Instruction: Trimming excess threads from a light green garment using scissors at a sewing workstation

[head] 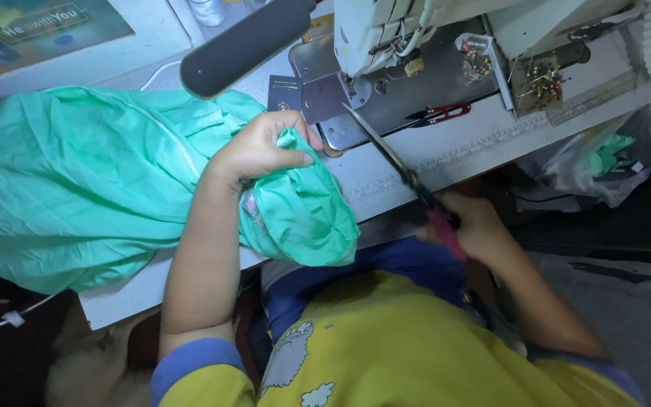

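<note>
Left hand is clamping bunched green fabric at the table's front edge; right hand is gripping scissors, blades together, pointing toward it.

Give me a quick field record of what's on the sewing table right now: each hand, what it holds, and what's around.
left hand: bunches the green fabric in a closed grip, on the table
right hand: holds the red-handled scissors, blades pointing up toward the sewing machine; blurred by motion
table: white, ruler marks along the front edge
near machine: second red-handled snips on the metal bed; pin cushion to the right
overhead: black lamp head above the fabric
right edge: clear plastic bag with green scraps
</note>
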